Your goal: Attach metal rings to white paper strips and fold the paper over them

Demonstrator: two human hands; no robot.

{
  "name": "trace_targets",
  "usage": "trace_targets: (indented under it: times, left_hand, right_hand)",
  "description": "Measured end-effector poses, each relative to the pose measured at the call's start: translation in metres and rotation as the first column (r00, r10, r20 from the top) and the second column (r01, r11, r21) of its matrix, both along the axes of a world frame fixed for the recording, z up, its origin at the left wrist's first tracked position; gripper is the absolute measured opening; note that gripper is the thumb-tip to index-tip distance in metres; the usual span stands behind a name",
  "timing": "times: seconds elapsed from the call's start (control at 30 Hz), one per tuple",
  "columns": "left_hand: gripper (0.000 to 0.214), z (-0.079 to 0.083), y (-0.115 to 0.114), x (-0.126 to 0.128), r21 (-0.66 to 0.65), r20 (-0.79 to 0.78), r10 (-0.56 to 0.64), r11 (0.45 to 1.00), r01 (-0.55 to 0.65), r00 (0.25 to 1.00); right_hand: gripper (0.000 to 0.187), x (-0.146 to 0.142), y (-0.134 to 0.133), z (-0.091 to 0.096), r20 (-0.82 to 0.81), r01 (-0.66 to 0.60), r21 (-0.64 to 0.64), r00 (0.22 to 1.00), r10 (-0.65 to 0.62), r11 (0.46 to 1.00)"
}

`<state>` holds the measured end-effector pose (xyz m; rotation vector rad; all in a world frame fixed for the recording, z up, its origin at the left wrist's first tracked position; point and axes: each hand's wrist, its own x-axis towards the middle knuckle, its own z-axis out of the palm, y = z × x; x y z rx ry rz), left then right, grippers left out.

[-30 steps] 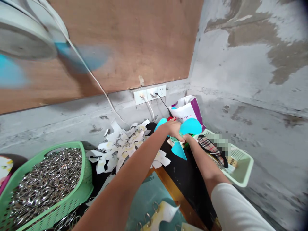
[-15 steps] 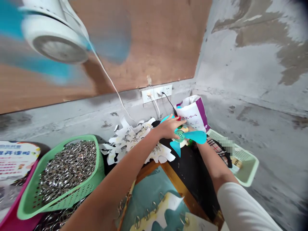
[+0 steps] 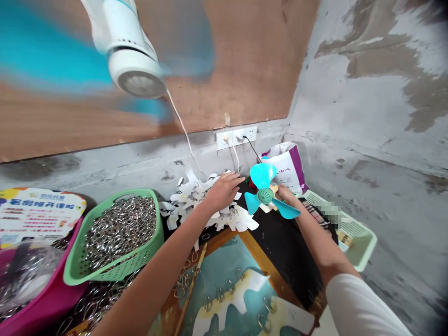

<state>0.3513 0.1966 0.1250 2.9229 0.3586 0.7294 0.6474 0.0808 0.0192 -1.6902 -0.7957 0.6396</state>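
Observation:
A small fan (image 3: 265, 196) with turquoise blades and a green hub faces me, its blades sharp rather than blurred. My right hand (image 3: 286, 195) reaches behind it and grips its pale body, with the fingers partly hidden by a blade. To the left, my left hand (image 3: 224, 189) is over a heap of torn white paper pieces (image 3: 240, 218), fingers stretched out and holding nothing. Whether it touches the paper I cannot tell.
A green basket (image 3: 159, 228) of metal rings stands left, beside a magenta bin (image 3: 45, 301). Above turns a blurred larger fan (image 3: 138, 74). Nearer lie a glass-topped frame (image 3: 233, 252), ringed paper strips (image 3: 241, 294) and a thin stick (image 3: 192, 284). Sockets (image 3: 237, 137) and a paper bag (image 3: 289, 172) are behind.
My left hand has left the small fan and moved left over the paper heap. The small fan now shows fully and its blades have turned. My view has shifted slightly left.

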Motion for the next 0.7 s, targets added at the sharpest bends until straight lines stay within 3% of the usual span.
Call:
trace_targets:
  times: [0.23,0.47,0.7]
  left_hand:
    - [0.041,-0.041,-0.008,-0.01,-0.016,-0.089,0.112,0.993,-0.114,0.99]
    - [0.038,-0.085,-0.036,0.012,0.051,-0.246,0.136,0.991,-0.127,0.96]
    - [0.06,-0.104,-0.012,0.034,0.113,-0.306,0.288,0.957,-0.266,0.907]
  right_hand:
    - [0.045,0.001,-0.008,0.011,-0.103,0.036,0.04,0.994,-0.032,0.999]
    - [0.044,-0.007,-0.012,0.009,-0.166,-0.017,0.057,0.986,0.026,0.998]
    - [0.053,-0.015,-0.016,0.002,-0.172,-0.01,0.069,0.985,0.021,0.998]
